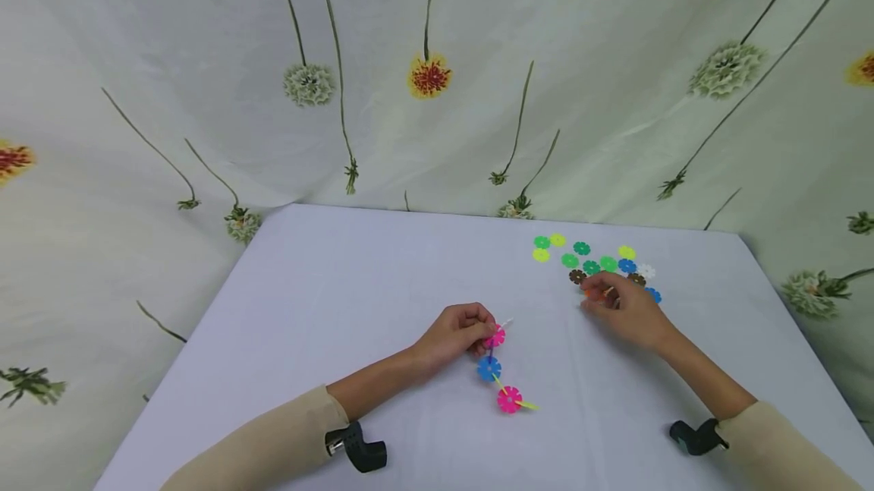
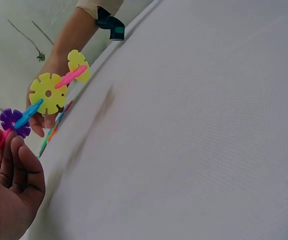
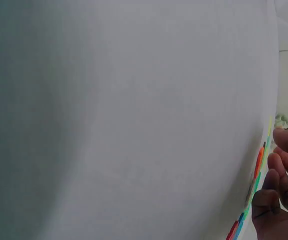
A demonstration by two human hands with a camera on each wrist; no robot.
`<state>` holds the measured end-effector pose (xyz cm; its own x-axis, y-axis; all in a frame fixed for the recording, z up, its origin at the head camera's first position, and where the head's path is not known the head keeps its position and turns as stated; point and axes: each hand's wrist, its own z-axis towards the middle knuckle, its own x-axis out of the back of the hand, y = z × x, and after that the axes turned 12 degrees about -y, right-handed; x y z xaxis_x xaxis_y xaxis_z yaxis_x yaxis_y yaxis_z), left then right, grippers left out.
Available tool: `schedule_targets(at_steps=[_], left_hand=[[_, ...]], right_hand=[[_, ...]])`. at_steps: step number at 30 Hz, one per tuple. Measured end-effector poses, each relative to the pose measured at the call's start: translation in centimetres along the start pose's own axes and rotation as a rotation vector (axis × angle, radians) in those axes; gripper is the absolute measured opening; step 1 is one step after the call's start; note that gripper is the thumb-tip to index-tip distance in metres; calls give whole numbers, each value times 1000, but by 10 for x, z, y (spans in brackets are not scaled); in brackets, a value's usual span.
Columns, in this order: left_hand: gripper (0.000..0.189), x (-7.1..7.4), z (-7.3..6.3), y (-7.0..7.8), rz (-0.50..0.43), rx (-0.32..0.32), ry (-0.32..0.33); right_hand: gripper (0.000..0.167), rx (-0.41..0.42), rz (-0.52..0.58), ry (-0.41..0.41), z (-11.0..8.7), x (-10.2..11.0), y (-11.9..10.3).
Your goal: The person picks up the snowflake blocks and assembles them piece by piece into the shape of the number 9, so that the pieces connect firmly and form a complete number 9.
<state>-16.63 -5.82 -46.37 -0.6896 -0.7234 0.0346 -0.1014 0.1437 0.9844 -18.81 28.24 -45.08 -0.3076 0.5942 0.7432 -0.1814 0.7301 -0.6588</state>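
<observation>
My left hand (image 1: 459,335) pinches the pink end of a chain of slotted, flower-shaped plastic discs. In the head view the chain's blue disc (image 1: 488,368) and pink disc (image 1: 509,400) hang toward the front. The left wrist view shows a purple disc (image 2: 14,123) close to the fingertips and a large yellow disc (image 2: 47,93) farther out. Over the loose discs at the right, my right hand (image 1: 627,310) reaches with bent fingers and thumb apart. An orange disc (image 1: 595,294) shows by its fingertips; in the right wrist view nothing appears between them.
Several loose discs, among them a green disc (image 1: 582,248), a yellow disc (image 1: 541,255) and a brown disc (image 1: 576,277), lie at the back right of the white table (image 1: 355,271). A flower-printed cloth (image 1: 382,134) hangs behind the table.
</observation>
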Motion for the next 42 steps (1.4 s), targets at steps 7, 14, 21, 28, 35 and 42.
schedule_targets(at_steps=[7,14,21,28,35,42], left_hand=[[20,1,1,2,-4,21,-1],[19,-1,-1,5,-22,21,2],[20,0,-1,5,-32,18,0],[21,0,-1,3,-35,15,-2],[20,0,0,3,-39,12,0],[20,-1,0,2,-31,17,0]], right_hand=[[28,-77,-75,45,8,13,16],[26,-79,-86,36,12,15,18],[22,-54,-90,29,11,15,14],[19,-39,-56,54,9,12,10],[21,-60,206,41,7,8,1],[32,-42,416,-48,6,-8,-24]])
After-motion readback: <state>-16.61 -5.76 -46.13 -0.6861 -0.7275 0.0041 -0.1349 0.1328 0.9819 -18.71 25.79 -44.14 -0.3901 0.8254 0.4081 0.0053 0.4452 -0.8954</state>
